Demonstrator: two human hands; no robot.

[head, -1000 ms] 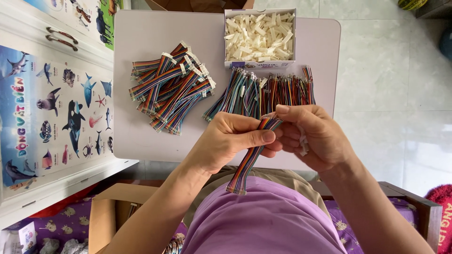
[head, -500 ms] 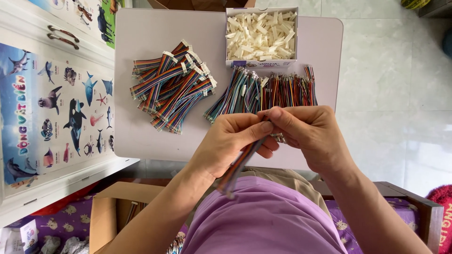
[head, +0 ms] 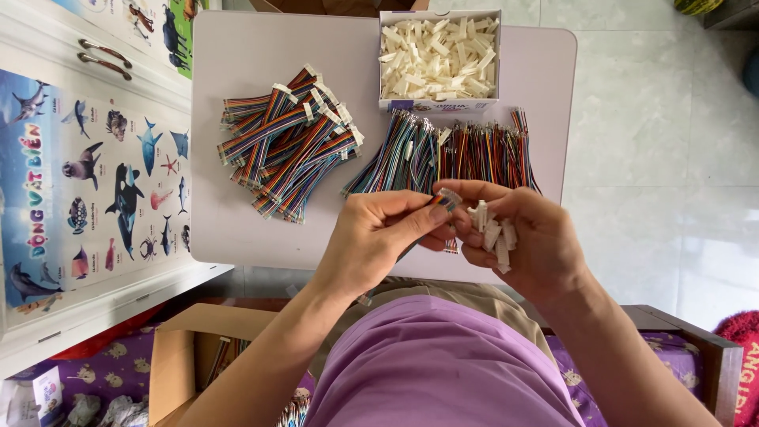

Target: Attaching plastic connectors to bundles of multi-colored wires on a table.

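White cardboard box of pale plastic connector housings is sitting on the lilac desk, well beyond both hands. Left hand is pinching the multicoloured ribbon wire in a narrow grip; right hand is cupping several white connectors, fingertips meeting the wire's end.

One head-worn camera looks steeply down from close above the small pale table, its far edge toward twelve o'clock, the person's lap at six (no second view shares the scene).
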